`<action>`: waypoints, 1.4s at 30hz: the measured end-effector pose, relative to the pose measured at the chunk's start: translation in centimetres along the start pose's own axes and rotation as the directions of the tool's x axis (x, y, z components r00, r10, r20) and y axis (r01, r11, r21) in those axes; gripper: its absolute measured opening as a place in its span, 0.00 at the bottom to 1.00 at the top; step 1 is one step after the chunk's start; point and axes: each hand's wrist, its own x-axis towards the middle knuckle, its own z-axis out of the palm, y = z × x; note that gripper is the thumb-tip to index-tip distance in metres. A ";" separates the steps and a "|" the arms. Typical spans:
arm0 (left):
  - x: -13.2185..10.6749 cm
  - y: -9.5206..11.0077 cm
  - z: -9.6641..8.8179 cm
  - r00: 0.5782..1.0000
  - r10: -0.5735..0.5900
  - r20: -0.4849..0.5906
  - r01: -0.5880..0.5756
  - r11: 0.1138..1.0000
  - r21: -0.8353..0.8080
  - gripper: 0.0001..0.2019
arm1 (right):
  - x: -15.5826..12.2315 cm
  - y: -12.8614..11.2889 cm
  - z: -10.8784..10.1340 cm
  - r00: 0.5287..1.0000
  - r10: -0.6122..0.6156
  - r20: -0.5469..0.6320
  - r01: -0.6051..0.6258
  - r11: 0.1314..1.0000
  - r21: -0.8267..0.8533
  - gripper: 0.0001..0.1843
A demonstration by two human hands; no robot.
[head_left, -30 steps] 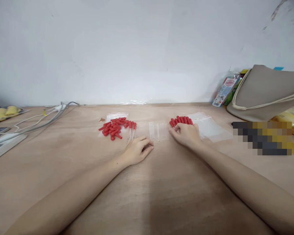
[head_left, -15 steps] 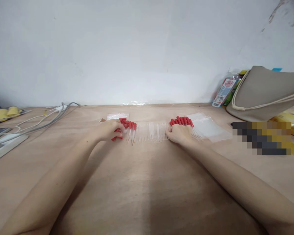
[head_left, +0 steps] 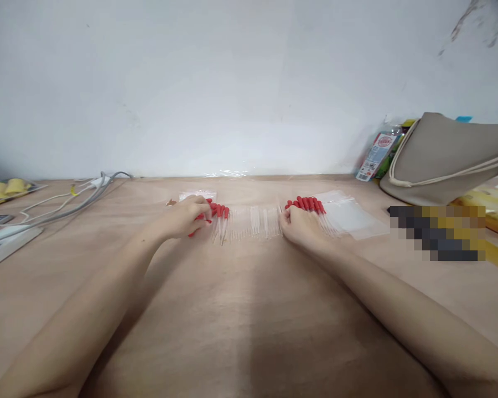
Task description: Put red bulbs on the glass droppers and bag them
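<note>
- The left hand (head_left: 187, 216) arches over a heap of loose red rubber bulbs (head_left: 191, 232) at the left of the working area; its fingers are curved with the thumb below, and whether a bulb is gripped cannot be told, since the hand covers most of the heap.
- Just right of that heap lies a small group of clear tubes topped with red bulbs (head_left: 220, 211), their tapered tips pointing toward the person.
- A row of thin clear bare tubes (head_left: 255, 222) lies side by side in the middle, between the two hands.
- The right hand (head_left: 299, 225) is at the right end of this row, its fingers drawn narrow around one slender clear tube (head_left: 280, 210), which is partly hidden.
- Behind and beside the right hand, a second row of red-topped clear tubes (head_left: 308, 204) lies fanned out.
- A flat clear plastic zip bag (head_left: 352, 216) lies right of those tubes; a smaller clear plastic bag (head_left: 187, 195) lies behind the left hand.
- Everything lies on a light brown wooden surface (head_left: 216, 309) against a whitish wall (head_left: 232, 88).
- Farther right, a taupe drawstring bag (head_left: 452, 157) leans near a labelled clear bottle (head_left: 377, 157).
- At far left, grey and white cables (head_left: 97, 190) run across the surface.
</note>
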 end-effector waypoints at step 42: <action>-0.1 8.8 8.7 0.926 0.131 -0.353 -0.269 0.887 -0.376 0.09 | -5.0 2.1 0.0 0.719 -0.662 -0.212 0.683 0.729 0.039 0.13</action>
